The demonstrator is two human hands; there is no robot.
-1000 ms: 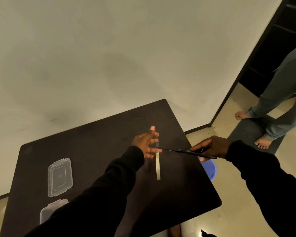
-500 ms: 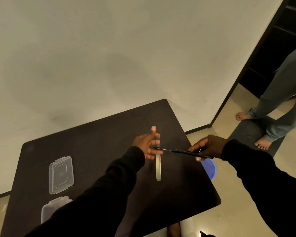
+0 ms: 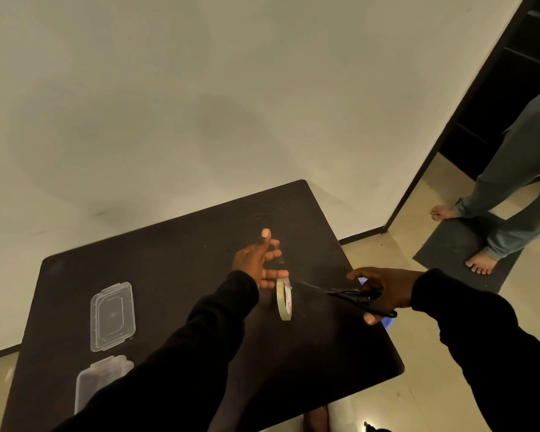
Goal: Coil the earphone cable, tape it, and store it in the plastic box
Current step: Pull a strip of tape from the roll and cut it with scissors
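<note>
Since 0.5 s ago: scissors [image 3: 340, 294] tips drew back rightward off the tape roll [image 3: 284, 299], roll turned face-on. Left hand [image 3: 256, 260] fingers spread, pinching the tape end above the hanging roll; right hand [image 3: 384, 291] grips the handles, blades pointing left at it. Plastic box [image 3: 102, 380] at near-left table [image 3: 169, 260] edge (earphone cable not discernible).

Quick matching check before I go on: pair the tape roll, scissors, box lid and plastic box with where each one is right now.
Things:
1. tape roll
2. scissors
3. box lid
4. plastic box

Places:
A. lying flat on the table, left side
B. gripped in the right hand
C. hanging below the left hand's fingers
D. at the table's near left edge, partly hidden by the left sleeve

Pairs: 1-C, 2-B, 3-A, 4-D
</note>
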